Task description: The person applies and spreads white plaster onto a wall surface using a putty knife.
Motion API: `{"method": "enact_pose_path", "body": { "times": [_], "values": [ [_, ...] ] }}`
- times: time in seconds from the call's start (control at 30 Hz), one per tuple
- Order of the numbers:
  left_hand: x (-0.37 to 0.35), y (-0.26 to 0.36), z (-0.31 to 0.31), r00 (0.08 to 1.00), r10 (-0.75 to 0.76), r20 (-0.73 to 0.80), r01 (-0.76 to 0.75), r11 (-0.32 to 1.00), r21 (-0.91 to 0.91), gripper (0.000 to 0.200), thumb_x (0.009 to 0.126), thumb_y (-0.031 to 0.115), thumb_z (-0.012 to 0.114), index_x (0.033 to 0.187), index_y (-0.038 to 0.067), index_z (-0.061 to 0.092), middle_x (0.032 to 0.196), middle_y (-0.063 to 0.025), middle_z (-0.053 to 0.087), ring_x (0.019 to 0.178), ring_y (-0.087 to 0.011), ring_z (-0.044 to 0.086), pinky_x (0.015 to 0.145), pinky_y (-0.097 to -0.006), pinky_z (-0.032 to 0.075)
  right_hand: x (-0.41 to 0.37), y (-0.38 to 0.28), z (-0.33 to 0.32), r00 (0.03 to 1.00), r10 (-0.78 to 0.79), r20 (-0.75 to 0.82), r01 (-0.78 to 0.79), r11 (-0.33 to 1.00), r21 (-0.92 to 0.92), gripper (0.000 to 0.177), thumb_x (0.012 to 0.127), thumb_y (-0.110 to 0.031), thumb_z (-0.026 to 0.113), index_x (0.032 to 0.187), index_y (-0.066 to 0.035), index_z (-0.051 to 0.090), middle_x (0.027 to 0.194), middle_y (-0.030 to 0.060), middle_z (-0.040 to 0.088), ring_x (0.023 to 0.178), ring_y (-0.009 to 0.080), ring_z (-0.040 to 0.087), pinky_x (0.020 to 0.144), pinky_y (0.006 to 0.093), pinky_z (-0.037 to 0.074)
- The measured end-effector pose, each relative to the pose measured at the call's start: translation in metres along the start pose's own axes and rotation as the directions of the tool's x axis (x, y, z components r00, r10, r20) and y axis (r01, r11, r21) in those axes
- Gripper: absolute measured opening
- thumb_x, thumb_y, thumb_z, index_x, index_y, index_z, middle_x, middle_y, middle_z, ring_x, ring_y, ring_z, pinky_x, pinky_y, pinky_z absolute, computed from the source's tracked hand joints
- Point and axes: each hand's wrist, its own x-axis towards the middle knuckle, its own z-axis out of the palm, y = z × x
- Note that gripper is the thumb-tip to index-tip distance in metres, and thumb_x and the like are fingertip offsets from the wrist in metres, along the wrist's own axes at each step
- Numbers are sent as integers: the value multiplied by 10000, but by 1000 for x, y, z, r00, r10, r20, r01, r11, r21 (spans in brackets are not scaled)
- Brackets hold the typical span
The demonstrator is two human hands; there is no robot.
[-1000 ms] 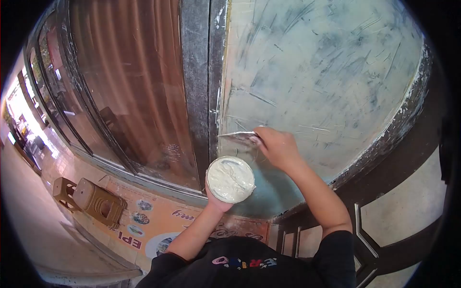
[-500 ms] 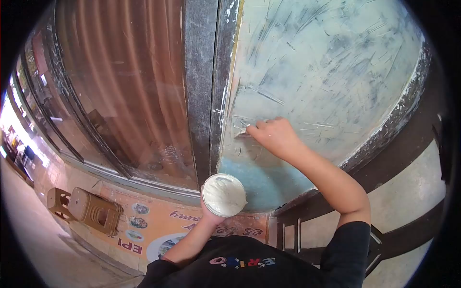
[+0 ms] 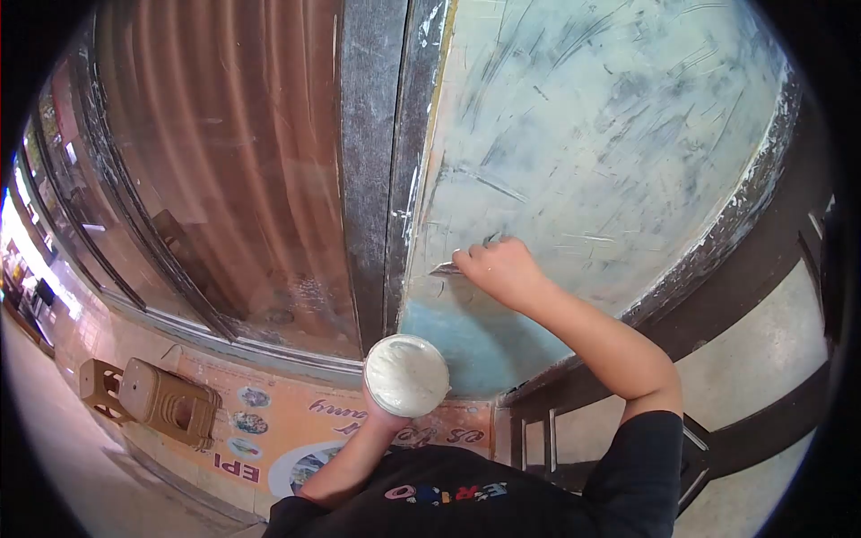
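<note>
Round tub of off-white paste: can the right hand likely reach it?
Probably yes: the left hand holds the tub uncovered, nothing visible between it and the right hand, which grips a thin grey scraper.

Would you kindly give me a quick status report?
Right hand holding scraper at wall. Left hand holding tub of pale paste. Nothing visibly blocking the scraper.

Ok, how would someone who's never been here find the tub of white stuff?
Start at the black shirt along the bottom edge, then go up to the left hand. It holds the round, open tub. The pale paste inside sets it apart from the orange banner and brown stools.
</note>
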Motion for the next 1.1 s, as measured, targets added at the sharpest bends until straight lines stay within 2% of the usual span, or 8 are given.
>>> {"method": "enact_pose_path", "body": {
  "times": [0.33,0.5,0.57,0.63,0.7,0.8,0.97,1.1],
  "values": [
    [0,-3,-5,1000,-13,19,15,993,-115,682,953,626,309,1483,213,426,1538,-107,412,1395,-406,400,1112,-703,290,0,87,-175,924,222,-312,-248,968,-45,100,877,-210,631,919,-133,582,781,78,661,717,321,667,583,431,502],
    [-4,-16,20,997,-5,78,13,995,-99,674,945,619,351,1462,198,453,1517,-123,439,1375,-400,428,1114,-689,305,-14,70,-114,974,187,-125,-182,982,57,141,869,-234,642,914,-118,576,785,81,671,730,325,665,602,440,502],
    [-3,-21,29,995,89,41,-96,975,202,682,944,623,362,1473,199,438,1529,-121,424,1382,-402,419,1121,-687,296,-16,86,-96,975,201,-90,-200,980,24,126,882,-222,621,925,-113,572,817,86,685,754,325,673,619,443,506],
    [-1,-23,30,996,31,85,-39,995,94,678,946,625,361,1482,215,423,1543,-114,402,1398,-404,395,1117,-711,276,-25,123,-125,930,347,-121,-357,931,-79,101,890,-200,600,927,-111,570,831,90,691,763,329,679,625,444,508],
    [-2,-27,32,992,-19,126,23,999,-25,675,947,627,360,1491,231,408,1557,-108,380,1414,-406,371,1113,-735,256,-40,146,-170,828,437,-351,-498,861,-105,92,928,-175,573,991,-111,590,832,105,699,779,343,675,636,450,502],
    [-1,-32,41,995,-11,94,9,1000,24,669,953,625,351,1490,230,410,1552,-106,390,1416,-405,368,1110,-744,247,-75,194,-211,731,329,-598,-364,929,67,156,951,-182,619,1063,-74,609,807,131,677,708,284,657,636,363,492],
    [5,-50,58,990,-58,132,62,998,-26,692,943,618,381,1491,197,417,1542,-125,406,1404,-407,391,1123,-700,282,-96,131,-206,755,540,-372,-301,790,535,207,968,-208,623,1011,-6,614,755,74,616,683,124,574,645,286,483],
    [18,-75,80,979,-126,160,132,991,-28,677,955,592,365,1491,182,419,1539,-132,407,1401,-410,394,1128,-698,273,-96,53,-141,974,225,1,-195,845,498,255,941,-334,612,1024,-93,607,887,160,667,831,379,654,716,467,507]
  ]
}}
